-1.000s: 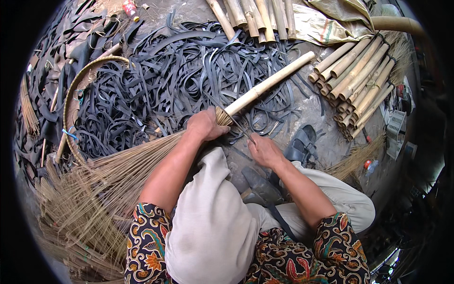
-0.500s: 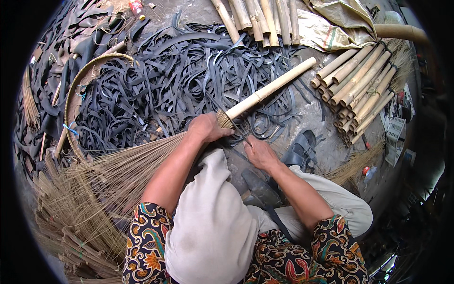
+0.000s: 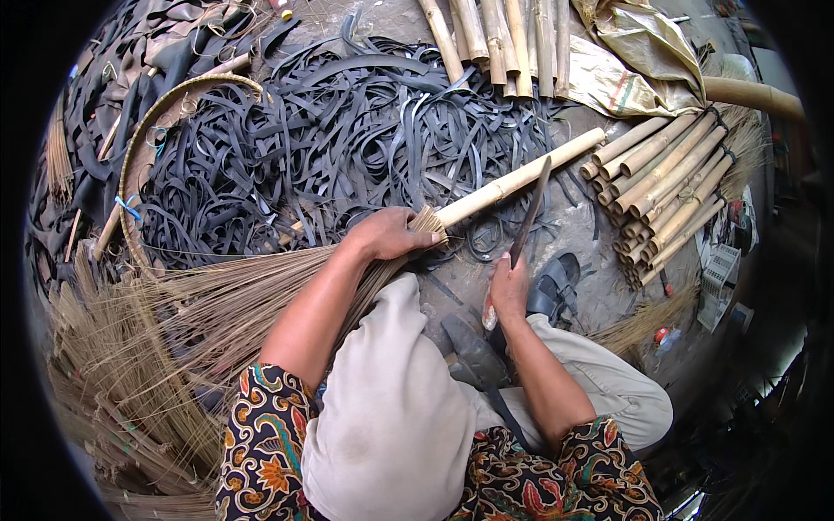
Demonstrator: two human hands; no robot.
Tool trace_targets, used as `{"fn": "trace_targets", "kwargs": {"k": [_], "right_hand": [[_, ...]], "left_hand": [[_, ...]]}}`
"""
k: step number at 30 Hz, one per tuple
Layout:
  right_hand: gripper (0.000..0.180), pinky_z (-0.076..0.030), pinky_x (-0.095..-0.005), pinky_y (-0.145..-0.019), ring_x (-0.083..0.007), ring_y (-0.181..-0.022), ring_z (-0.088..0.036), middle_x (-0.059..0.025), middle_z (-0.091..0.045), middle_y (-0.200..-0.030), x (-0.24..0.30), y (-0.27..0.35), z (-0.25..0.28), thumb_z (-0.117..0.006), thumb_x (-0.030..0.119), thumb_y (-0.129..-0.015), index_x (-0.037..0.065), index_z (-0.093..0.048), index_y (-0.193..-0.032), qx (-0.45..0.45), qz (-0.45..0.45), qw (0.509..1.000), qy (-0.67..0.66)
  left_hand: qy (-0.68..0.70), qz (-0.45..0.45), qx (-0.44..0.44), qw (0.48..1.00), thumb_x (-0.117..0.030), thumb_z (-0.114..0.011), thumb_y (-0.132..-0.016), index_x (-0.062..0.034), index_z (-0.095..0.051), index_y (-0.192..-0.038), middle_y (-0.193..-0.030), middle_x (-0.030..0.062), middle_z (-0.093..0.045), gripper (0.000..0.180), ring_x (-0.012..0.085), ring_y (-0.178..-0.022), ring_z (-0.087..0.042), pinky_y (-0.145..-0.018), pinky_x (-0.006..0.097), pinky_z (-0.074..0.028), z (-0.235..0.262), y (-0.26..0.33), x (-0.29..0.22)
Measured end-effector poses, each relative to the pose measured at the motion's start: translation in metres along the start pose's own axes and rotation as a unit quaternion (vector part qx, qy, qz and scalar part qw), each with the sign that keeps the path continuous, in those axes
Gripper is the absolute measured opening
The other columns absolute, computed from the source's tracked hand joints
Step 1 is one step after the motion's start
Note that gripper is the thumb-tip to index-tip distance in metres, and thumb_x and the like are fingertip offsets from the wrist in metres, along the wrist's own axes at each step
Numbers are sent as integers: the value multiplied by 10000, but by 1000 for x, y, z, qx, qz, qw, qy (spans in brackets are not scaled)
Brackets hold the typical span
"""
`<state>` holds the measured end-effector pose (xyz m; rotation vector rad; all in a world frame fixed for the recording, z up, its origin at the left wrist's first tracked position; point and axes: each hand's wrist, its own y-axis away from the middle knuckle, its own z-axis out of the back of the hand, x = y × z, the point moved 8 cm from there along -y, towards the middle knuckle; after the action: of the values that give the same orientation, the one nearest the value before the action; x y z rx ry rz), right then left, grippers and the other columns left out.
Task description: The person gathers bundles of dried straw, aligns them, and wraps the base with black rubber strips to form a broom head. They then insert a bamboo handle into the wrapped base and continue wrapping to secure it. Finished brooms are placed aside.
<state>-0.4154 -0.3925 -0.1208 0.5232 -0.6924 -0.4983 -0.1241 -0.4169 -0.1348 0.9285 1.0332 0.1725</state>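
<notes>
My left hand point(image 3: 387, 234) is wrapped round the bound end of a broom, a bundle of thin brown sticks point(image 3: 261, 291) fanning out to the lower left. A pale bamboo handle point(image 3: 521, 175) comes out of the bundle toward the upper right. In my right hand point(image 3: 509, 286) is a knife point(image 3: 532, 211), its long dark blade pointing up beside the handle. The knife's worn red and whitish grip shows below my fist. My palm hides part of the bundle's binding.
Black rubber strips point(image 3: 347, 130) lie heaped beyond my hands. Tied bamboo tubes point(image 3: 665, 187) are at the right, more bamboo poles point(image 3: 499, 43) and a pale sack point(image 3: 617, 82) at the back. A curved cane hoop point(image 3: 129, 182) and loose stick bundles point(image 3: 113, 382) are at the left. Sandals point(image 3: 556, 282) are near my legs.
My right hand has moved from beside the bundle's end toward the right, and the knife now stands raised in it. My left hand keeps its grip on the broom. The view has shifted slightly.
</notes>
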Motion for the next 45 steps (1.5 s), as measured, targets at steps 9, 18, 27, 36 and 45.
{"fn": "trace_targets", "kwargs": {"k": [9,18,27,36,45], "right_hand": [[1216,-205,-559,-1302,-301,-1625,-219,-142,-259,-1741,167,45,-56,-909,455,-734,44,-254,-1673,168,601,638,451],[576,-544,-460,-994,-370,-1114,-693,-156,-691,-1162,180,5,-116,-892,187,-711,31,-605,-1185,332,566,646,392],[586,-563,-473,-940,-409,-1055,-701,-195,-703,-1115,181,-13,-138,-882,186,-718,15,-560,-1176,357,540,648,401],[590,-523,-509,-978,-343,-1179,-660,-142,-663,-1193,181,14,-105,-857,152,-753,25,-531,-1228,209,616,660,376],[471,-525,-465,-946,-356,-1051,-681,-145,-655,-1033,174,1,-123,-836,127,-738,42,-542,-1097,269,575,665,393]], "left_hand": [[-141,36,-11,989,-636,-840,-777,42,-591,-1413,-1280,280,-714,963,413,-1231,-681,-1055,465,-517,-5,16,-2],[-273,38,-93,957,-640,-903,-681,4,-618,-1354,-1232,224,-708,973,386,-1202,-679,-1118,530,-445,6,45,-2],[-279,-20,-140,950,-526,-910,-693,4,-696,-1247,-1197,244,-742,796,373,-1109,-736,-977,457,-584,25,26,0],[-124,76,38,989,-361,-848,-706,49,-783,-1082,-1128,248,-773,560,373,-1067,-755,-942,445,-598,-1,-15,8],[-141,78,-91,983,-340,-837,-728,58,-770,-1057,-1130,253,-770,520,374,-1077,-749,-956,461,-597,2,6,-6]]}}
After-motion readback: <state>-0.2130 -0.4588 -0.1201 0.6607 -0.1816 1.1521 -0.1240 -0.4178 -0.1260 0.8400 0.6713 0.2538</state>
